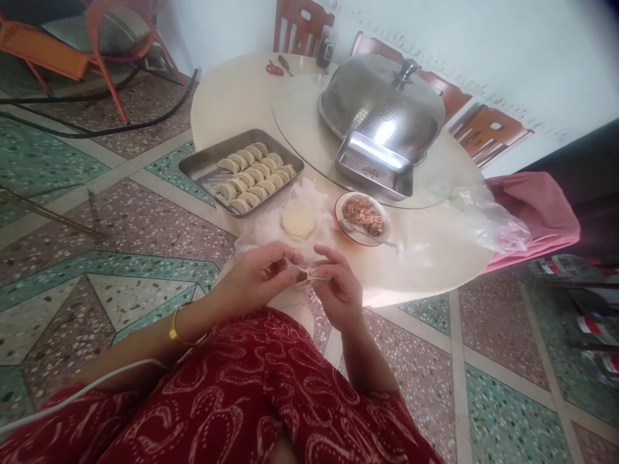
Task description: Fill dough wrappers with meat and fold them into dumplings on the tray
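While the left hand (pixel 258 274) and the right hand (pixel 338 290) meet just above the lap at the near edge of the counter (pixel 232 96), a half-folded dumpling (pixel 305 276) sits between them, with a dark spot of filling showing at its middle. The fingers of both hands are narrow, pinched on the wrapper's rim from either side. To do this fold well, the seam is probably best pressed from one end to the other in small bites, so that the filling stays inside and no air is trapped; a gap in the edge could let it split. Just beyond the hands lies a stack of round wrappers (pixel 298 221) on thin plastic, and to its right a plate of minced filling (pixel 363 217) with a spoon. Farther left, a metal tray (pixel 199 166) holds finished dumplings in rows. A perforated metal cover (pixel 382 109) stands on the far part of the counter, and a clear bag (pixel 488 222) lies at the right.
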Demonstrator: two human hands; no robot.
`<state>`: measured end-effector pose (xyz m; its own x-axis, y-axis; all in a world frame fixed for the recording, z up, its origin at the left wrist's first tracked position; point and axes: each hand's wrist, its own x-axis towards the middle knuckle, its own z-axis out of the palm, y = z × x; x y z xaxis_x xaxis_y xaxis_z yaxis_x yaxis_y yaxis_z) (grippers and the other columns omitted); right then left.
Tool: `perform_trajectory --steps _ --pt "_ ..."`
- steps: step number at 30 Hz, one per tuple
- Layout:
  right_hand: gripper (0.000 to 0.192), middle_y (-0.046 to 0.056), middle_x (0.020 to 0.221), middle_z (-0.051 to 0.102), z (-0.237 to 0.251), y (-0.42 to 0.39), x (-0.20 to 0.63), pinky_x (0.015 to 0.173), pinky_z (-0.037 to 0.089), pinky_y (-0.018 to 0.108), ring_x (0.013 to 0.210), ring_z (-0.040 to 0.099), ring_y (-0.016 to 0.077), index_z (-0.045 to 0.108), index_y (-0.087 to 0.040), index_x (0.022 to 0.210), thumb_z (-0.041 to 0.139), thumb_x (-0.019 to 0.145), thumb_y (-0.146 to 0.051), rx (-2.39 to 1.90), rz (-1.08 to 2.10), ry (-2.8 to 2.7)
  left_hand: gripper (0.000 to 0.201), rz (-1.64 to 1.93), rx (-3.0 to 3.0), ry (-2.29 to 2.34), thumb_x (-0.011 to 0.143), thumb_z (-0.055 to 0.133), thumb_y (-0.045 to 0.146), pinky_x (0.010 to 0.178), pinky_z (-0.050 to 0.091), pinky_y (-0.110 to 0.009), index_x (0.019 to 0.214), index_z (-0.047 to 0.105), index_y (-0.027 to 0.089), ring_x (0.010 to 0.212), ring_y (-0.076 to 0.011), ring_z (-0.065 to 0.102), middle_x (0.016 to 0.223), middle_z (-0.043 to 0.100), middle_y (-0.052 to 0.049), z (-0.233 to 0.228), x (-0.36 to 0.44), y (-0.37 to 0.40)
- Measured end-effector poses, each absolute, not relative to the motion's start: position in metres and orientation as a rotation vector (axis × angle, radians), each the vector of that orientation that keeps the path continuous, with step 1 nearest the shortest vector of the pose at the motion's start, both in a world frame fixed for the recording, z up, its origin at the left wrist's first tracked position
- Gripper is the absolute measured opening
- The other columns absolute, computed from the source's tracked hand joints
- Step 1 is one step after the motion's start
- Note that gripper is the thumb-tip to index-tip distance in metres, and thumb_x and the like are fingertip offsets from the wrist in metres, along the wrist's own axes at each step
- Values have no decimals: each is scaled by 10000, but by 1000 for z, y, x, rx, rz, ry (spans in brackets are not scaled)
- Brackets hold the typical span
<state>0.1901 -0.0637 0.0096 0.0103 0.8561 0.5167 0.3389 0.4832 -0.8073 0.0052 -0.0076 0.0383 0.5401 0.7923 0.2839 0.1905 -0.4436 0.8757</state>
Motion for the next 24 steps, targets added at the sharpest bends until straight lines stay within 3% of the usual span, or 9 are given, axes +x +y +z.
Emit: perform_trajectory --steps 3,10,18,21,24 --pt "77 75 1149 672 9 -61 190 892 574 389 1169 626 218 650 -254 935 625 873 -215 -1087 579 -1498 126 923 1918 781 883 610 291 555 450 -204 947 646 189 620 -84 559 807 653 -4 37 3 -7" --pt "150 72 1234 633 9 -60 189 866 575 343 1180 617 204 652 -268 1005 635 868 -210 -1091 629 -1475 120 917 1971 897 864 603 280 529 401 -197 807 603 173 573 -74 499 682 586 27 36 3 -6" --pt "130 81 1320 588 12 -60 189 821 599 334 953 694 151 656 -261 970 618 878 -177 -1020 624 -1673 128 872 1926 876 863 568 253 521 381 -198 768 573 167 560 -73 466 635 522 43 38 5 -7" --pt "106 88 1289 613 14 -60 188 853 592 343 1047 680 177 645 -252 964 614 883 -191 -1023 617 -1695 107 847 1948 812 875 556 214 548 400 -200 782 577 164 595 -72 494 701 555 28 40 5 -8" --pt "77 76 1125 685 15 -60 187 910 575 377 1215 609 218 631 -254 945 611 886 -208 -1043 605 -1690 89 870 1993 755 880 559 179 569 412 -195 798 592 166 621 -64 512 777 588 17 42 4 -9"
